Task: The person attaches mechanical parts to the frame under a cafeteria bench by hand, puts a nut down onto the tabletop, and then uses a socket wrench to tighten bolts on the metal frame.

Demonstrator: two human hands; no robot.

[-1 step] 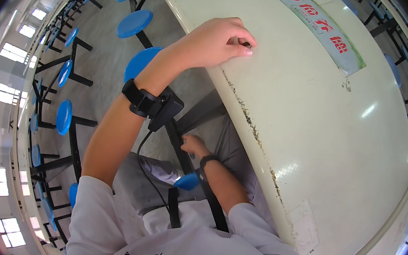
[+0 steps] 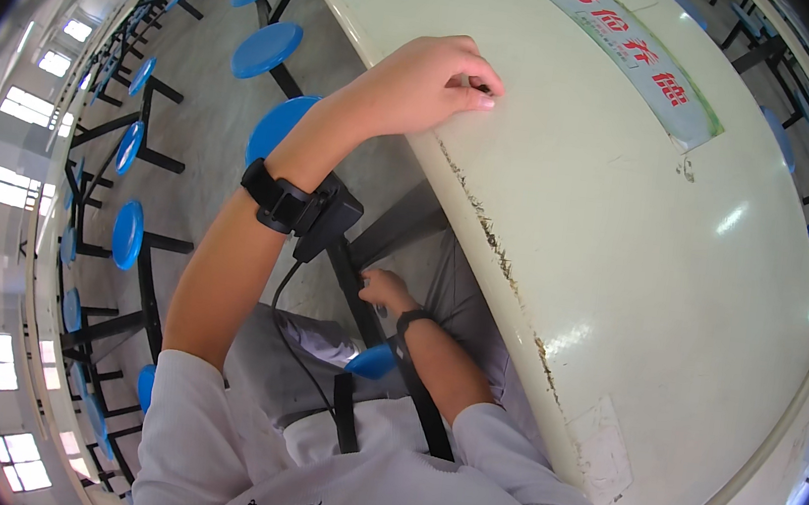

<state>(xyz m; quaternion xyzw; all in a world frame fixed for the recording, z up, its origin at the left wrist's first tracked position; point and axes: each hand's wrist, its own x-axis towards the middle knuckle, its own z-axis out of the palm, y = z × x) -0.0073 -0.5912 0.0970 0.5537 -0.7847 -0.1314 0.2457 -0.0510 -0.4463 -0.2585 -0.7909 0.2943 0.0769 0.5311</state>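
Bright, even daylight from windows (image 2: pixel 11 188) along the left rim, blown out to white. Soft glare patches on the glossy desk (image 2: pixel 728 220). Heavy fisheye bending and dark vignette at the edges; centre sharp, shadow underneath the desk.

Canteen hall, long cream table (image 2: pixel 626 238) with chipped near edge, printed strip sticker (image 2: pixel 627 48) on its top, rows of round blue stools (image 2: pixel 266 47) on black frames left of the table, grey floor (image 2: pixel 199 129), bright windows (image 2: pixel 12 103) far left
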